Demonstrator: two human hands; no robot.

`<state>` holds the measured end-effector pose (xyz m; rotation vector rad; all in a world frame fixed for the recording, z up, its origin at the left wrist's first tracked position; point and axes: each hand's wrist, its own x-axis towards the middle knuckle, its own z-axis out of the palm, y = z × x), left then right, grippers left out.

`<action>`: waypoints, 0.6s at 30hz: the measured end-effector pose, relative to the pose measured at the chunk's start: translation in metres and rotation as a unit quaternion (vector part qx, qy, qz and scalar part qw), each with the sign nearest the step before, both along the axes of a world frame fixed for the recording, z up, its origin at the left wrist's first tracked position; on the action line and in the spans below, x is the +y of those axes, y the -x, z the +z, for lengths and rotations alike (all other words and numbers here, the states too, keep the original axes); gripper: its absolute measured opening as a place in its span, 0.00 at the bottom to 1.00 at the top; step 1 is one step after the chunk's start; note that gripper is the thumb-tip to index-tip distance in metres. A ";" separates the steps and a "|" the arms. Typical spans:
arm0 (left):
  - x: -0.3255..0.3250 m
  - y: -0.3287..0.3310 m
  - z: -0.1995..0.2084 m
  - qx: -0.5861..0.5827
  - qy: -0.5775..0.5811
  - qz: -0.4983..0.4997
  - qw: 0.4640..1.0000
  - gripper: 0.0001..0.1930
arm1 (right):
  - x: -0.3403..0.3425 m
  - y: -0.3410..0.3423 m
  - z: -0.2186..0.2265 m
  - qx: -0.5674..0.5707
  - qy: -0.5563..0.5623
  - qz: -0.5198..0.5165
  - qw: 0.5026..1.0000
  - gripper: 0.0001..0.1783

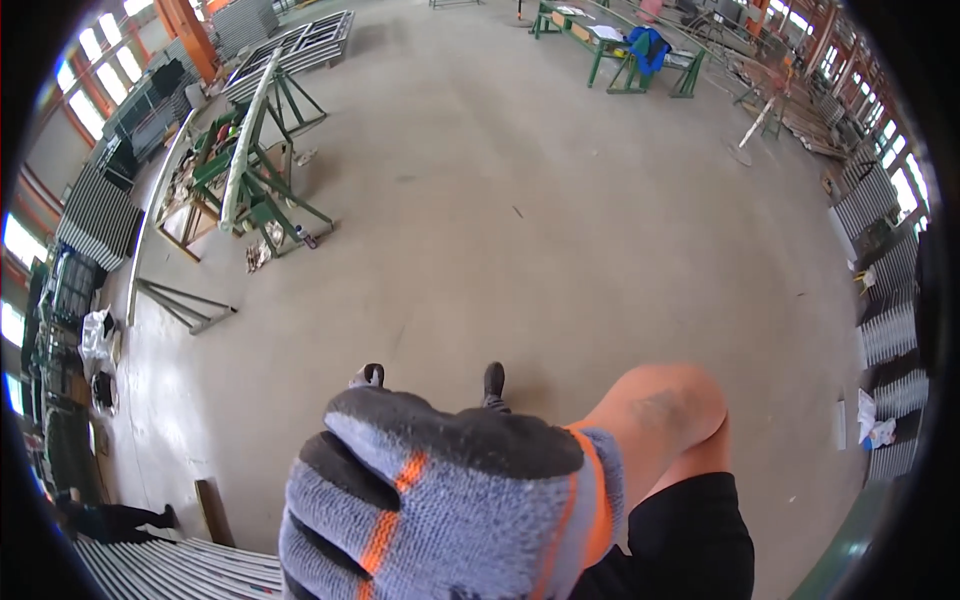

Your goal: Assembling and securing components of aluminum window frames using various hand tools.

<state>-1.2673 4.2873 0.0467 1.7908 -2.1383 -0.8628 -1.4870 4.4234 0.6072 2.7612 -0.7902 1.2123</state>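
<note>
A broad grey concrete floor (pixel 500 250) fills the middle, glossy with reflected daylight toward eight o'clock; bright windows (pixel 114 82) line the wall at ten o'clock, and another glowing row of panes (pixel 905 188) stands between two and three; a thick orange column (pixel 187 38) rises between ten and eleven; green trestles (pixel 268 210) carry long pale bars (pixel 247 150) at ten; a green workbench (pixel 585 22) stands at one o'clock; ribbed grey stacks (pixel 890 335) edge the floor at three, with similar piles (pixel 98 215) past nine.
</note>
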 end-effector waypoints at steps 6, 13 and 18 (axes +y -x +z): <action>-0.169 0.004 -0.076 -0.206 0.006 -0.025 0.978 0.14 | -0.236 0.096 0.009 0.127 0.014 0.009 0.992 0.13; -0.174 -0.064 -0.126 -0.319 -0.275 -0.062 0.905 0.17 | -0.580 0.125 -0.093 0.134 -0.050 0.008 0.990 0.13; -0.317 -0.015 -0.114 -0.226 -0.428 -0.035 0.875 0.34 | -0.838 0.244 -0.300 0.276 -0.300 -0.251 0.878 0.19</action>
